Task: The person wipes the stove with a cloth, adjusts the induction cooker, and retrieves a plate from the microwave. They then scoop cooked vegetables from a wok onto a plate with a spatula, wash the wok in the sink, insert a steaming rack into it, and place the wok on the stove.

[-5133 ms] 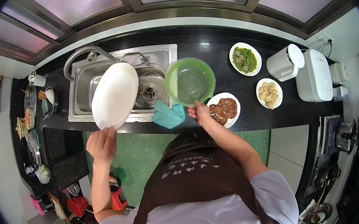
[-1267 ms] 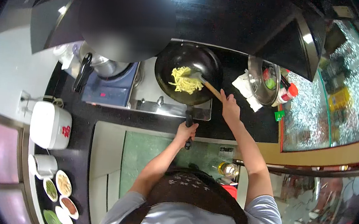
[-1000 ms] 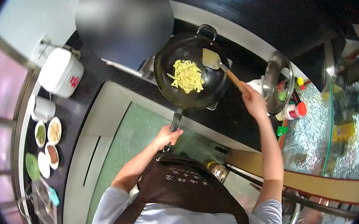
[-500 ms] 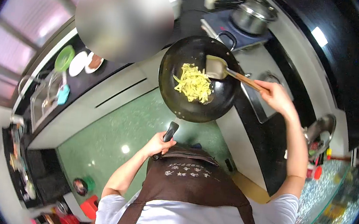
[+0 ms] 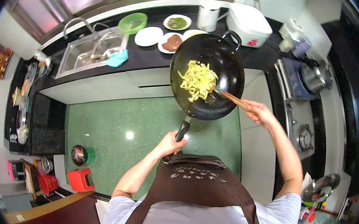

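My left hand [image 5: 170, 145] is closed around the black long handle of a wok [image 5: 214, 50], which I hold up in the air in front of me. Inside lies a heap of yellow-green cooked strips [image 5: 196, 79], gathered left of the wok's middle. In my right hand [image 5: 260, 114] is the wooden handle of a spatula [image 5: 233, 99]. Its blade reaches into the wok at the right edge of the heap and is partly hidden by the food.
Beyond the wok, a black counter carries a white plate [image 5: 149, 36], a plate of brown food [image 5: 172, 43], a plate of green food [image 5: 177, 23] and a green basket [image 5: 133, 23]. A sink [image 5: 91, 52] lies left; a pot [image 5: 315, 78] and gas burner [image 5: 304, 137] stand right.
My view and body have turned left, away from the stove, and the wok has come with me toward the plates' counter. The spatula blade has moved down from the wok's upper right to the heap.
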`<state>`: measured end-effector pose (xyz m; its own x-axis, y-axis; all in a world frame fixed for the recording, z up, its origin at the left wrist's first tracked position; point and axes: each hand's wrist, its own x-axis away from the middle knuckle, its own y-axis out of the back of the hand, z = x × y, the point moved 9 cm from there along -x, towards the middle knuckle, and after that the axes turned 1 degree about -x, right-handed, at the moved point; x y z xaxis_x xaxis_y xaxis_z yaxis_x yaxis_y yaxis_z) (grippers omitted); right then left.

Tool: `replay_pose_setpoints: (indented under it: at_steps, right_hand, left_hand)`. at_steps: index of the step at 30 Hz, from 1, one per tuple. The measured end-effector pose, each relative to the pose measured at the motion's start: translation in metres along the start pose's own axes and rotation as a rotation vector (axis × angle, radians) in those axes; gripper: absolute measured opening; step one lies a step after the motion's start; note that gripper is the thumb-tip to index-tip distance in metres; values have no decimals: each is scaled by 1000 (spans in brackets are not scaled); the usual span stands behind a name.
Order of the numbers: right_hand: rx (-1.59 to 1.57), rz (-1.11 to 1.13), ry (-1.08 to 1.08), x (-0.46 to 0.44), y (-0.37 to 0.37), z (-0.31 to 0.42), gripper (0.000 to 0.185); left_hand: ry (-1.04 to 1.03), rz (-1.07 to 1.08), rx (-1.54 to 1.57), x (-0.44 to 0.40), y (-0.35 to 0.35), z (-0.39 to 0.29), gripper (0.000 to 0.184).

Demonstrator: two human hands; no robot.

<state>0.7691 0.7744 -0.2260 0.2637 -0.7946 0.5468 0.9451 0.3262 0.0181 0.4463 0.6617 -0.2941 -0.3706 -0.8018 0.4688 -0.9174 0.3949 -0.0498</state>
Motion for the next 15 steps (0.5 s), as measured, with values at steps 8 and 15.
replay_pose_setpoints:
  at_steps: [8,15]
  right_hand:
    - [-119,58,106,-85,-146,34,44]
    - [-26,198,99,-152,-191,77,42]
  left_hand:
    - [27,-203,76,30,96,-3,21]
    - [-64,-347,339,18,148,-10,18]
